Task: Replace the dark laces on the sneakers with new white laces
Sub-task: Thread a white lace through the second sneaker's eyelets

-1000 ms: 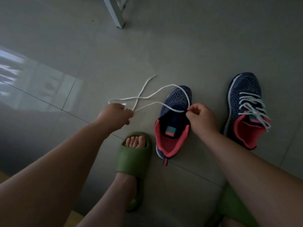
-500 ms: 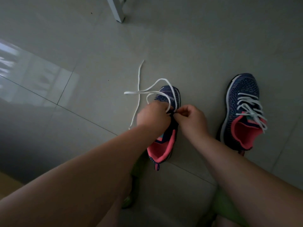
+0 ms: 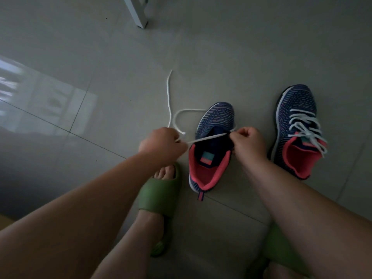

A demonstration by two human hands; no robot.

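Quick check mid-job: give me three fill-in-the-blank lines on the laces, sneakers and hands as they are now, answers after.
1. The sneaker farther from the left hand is already laced in ____.
2. Both hands pinch the ____ lace, the right hand at the near sneaker.
3. The slide on the foot is ____.

Answers: white; white; green

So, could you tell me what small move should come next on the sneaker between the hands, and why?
Probably pull the white lace on through: the left hand holds it taut across the near sneaker, the right hand pinches at the eyelet, and slack loops on the floor.
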